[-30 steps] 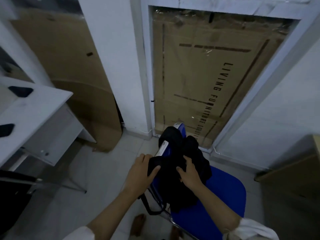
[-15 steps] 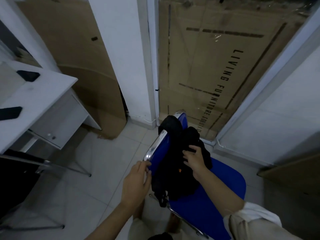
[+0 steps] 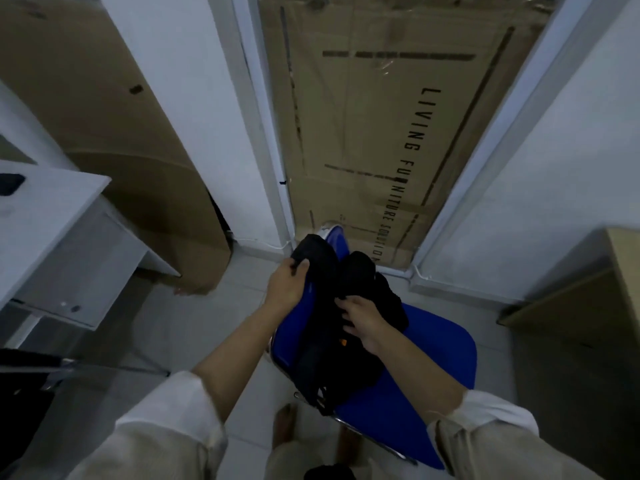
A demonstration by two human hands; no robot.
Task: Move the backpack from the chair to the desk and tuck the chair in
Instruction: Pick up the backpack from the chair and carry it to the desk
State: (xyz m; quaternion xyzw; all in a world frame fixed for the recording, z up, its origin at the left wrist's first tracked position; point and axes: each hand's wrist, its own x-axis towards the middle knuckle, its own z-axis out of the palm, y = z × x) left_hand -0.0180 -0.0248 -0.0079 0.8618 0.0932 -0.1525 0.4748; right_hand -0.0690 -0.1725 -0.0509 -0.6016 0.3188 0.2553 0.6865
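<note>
A black backpack (image 3: 332, 327) sits on a blue chair (image 3: 440, 362), leaning against its blue backrest with a chrome frame. My left hand (image 3: 285, 285) grips the top of the backpack where it hangs over the backrest. My right hand (image 3: 362, 318) is closed on the front of the bag, near a small orange tag. The white desk (image 3: 45, 216) stands at the left, about an arm's length from the chair.
Large cardboard boxes (image 3: 381, 133) lean against the wall behind the chair and at the far left. A dark flat object (image 3: 10, 183) lies on the desk. A wooden cabinet (image 3: 585, 306) stands at the right. My bare feet (image 3: 284, 424) are on the tiled floor.
My left hand moved from the chair's backrest edge up to the top of the backpack and took hold of it. The right hand stayed on the bag's front.
</note>
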